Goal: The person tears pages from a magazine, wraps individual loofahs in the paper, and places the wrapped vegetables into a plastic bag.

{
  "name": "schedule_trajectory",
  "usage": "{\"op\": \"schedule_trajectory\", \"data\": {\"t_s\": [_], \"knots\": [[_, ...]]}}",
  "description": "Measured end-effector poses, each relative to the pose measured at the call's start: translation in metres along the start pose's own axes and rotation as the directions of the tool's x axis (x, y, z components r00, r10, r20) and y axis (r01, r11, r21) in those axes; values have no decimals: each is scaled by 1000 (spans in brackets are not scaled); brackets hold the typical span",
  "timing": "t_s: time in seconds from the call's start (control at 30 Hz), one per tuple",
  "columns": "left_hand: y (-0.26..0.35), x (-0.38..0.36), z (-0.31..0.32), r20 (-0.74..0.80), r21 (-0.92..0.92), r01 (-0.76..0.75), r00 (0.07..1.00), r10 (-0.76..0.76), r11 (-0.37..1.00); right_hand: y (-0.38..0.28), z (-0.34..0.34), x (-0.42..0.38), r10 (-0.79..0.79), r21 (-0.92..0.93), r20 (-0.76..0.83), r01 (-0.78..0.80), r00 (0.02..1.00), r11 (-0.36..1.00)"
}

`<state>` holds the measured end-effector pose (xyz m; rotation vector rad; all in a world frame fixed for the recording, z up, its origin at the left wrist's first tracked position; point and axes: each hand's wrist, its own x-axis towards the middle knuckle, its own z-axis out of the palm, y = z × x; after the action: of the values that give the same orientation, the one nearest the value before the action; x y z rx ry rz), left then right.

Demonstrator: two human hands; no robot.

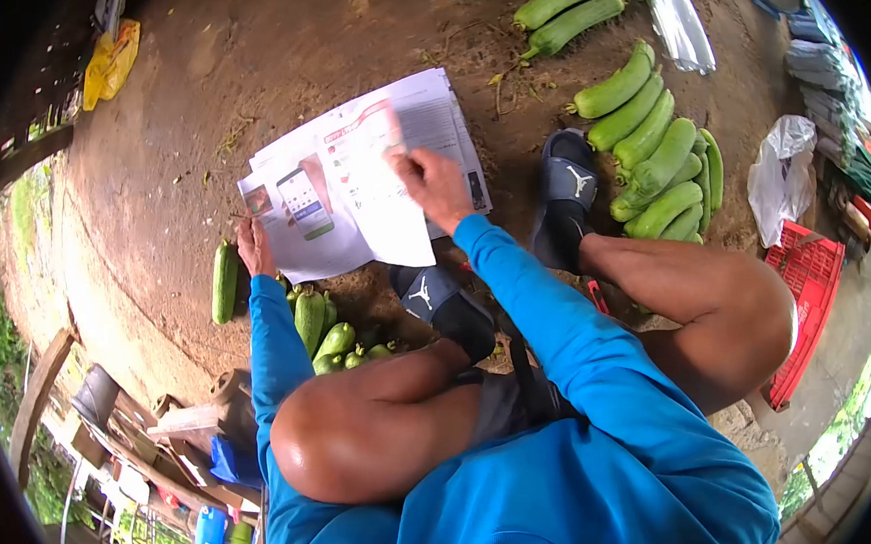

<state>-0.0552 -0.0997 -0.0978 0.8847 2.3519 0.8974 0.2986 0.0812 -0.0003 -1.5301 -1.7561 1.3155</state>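
On earthen ground [170,169] | right hand [433,184] pinched on printed sheet [379,196] | left hand [253,247] at paper stack [436,117], grip unclear | best: lift slowly, stack pinned flat

from my remote seat i count one left hand [255,248], one right hand [438,185] and two sandals [562,190]. the paper sheets [289,243] overlap too much for me to number. i get three green gourds [577,24] up top, one lone gourd [224,283] by the left hand, and two clusters of gourds [657,169] overlapping past counting. i also tally one yellow bag [109,65], one red crate [808,299] and one whitish plastic bag [780,171].
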Motion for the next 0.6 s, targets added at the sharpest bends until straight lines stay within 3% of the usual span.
{"op": "schedule_trajectory", "data": {"t_s": [0.07,0.13,0.2,0.23,0.3,0.37,0.43,0.5,0.57,0.6], "knots": [[30,-7,4,-15,26,8,1000,-8,1000,20,-10,10,127,0,-28,-127,991,992],[44,-6,6,32,17,40,999,-40,999,50,-17,18,96,-113,-148,-113,984,987],[58,-5,11,78,-30,71,995,-68,997,69,-29,25,210,-234,-93,-226,973,946],[59,-3,18,11,-19,-54,998,54,998,70,-37,27,262,-260,-44,-265,964,929],[59,1,23,1,13,-113,994,113,994,76,-43,31,276,-343,-44,-274,960,898],[58,5,24,-3,58,-81,997,81,995,88,-48,31,266,-353,-20,-256,964,900],[69,9,24,67,218,-44,997,30,975,87,-50,31,261,-366,-5,-245,965,898],[82,11,26,72,232,14,997,-32,973,85,-52,33,260,-364,3,-241,966,900],[94,14,31,-40,494,-218,961,273,842,84,-55,37,269,-374,13,-245,963,895],[102,18,35,-23,548,-275,939,343,790,84,-56,38,284,-378,19,-256,959,890]]}}
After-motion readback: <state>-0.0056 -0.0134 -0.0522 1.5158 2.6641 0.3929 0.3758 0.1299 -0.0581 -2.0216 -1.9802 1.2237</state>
